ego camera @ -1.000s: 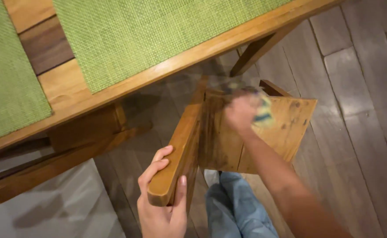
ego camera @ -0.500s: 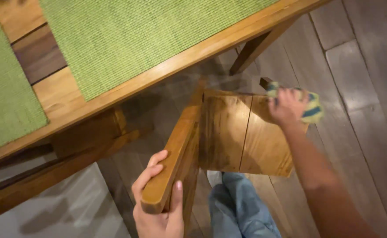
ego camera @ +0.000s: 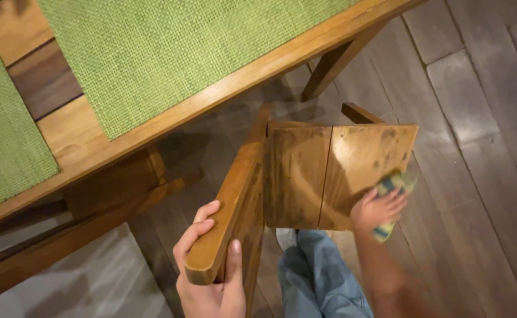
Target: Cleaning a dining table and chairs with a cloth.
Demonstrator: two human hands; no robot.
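At far left the worktop (ego camera: 64, 132) runs along its front edge, green mats (ego camera: 170, 53) lying on it. Below that edge the left hand (ego camera: 208, 277) grips the chair back (ego camera: 226, 218) at its top end – fingers (ego camera: 196, 232) wrapped round one side, thumb up the other – and seems to steady the chair. The chair stands on the wood floor (ego camera: 482, 118), just off the worktop's edge, its seat (ego camera: 335, 171) showing dark smudges. Over the seat's near right corner the right hand (ego camera: 379, 209) presses a yellow-green cloth (ego camera: 391, 191), fingers spread flat on it rather than curled, forearm reaching up from the lower right. By the look of it, the wiping of the seat is under way – a further stroke would want the cloth kept flat and drawn across the smudged boards, with the back held firm
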